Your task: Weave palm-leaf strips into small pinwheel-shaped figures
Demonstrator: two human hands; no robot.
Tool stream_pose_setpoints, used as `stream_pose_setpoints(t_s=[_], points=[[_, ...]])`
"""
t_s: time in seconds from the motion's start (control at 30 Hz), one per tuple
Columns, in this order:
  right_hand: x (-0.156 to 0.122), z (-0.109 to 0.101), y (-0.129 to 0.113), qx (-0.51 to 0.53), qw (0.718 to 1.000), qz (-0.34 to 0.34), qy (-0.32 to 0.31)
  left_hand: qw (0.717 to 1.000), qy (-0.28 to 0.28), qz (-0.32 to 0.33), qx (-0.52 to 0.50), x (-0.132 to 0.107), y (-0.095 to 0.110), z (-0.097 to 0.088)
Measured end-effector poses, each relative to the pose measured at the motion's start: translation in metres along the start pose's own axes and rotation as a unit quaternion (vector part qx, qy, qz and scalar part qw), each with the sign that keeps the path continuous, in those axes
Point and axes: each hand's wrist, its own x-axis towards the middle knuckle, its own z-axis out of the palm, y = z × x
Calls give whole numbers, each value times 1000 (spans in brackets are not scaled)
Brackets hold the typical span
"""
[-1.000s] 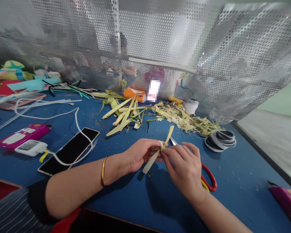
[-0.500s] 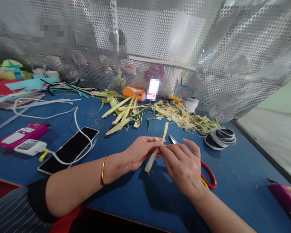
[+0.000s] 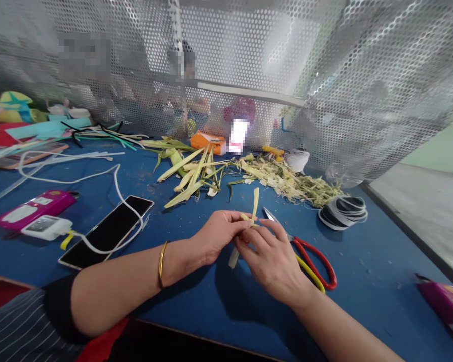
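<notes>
My left hand (image 3: 217, 236) and my right hand (image 3: 270, 259) meet over the blue table (image 3: 219, 301), both pinched on one pale yellow leaf strip (image 3: 255, 200). One end of the strip stands up above the fingers; the other end pokes out below, between the hands. A gold bangle sits on my left wrist. Red and yellow scissors (image 3: 312, 259) lie on the table just right of my right hand, blades pointing toward the hands.
Loose leaf strips (image 3: 191, 176) and a heap of trimmings (image 3: 294, 183) lie behind the hands. A phone (image 3: 107, 232) on a white cable, a white charger (image 3: 45, 226) and a pink pack (image 3: 32, 207) lie left. Coiled black-and-white bands (image 3: 343, 211) lie right. Perforated metal screen (image 3: 324, 75) behind.
My right hand has slid left onto the strip, uncovering the scissors. The strip's upper end has swung from leaning right to nearly upright, and the lower end shows shorter.
</notes>
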Motion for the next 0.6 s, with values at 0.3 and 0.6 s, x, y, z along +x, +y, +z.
stream_pose_setpoints(t_s=[0.3,0.6], points=[[-9,4,18,267,877,389,87,995,-5,-66,69,-2,9,2],[-6,11,14,345,809,475,38,995,3,-45,84,-2,6,0]])
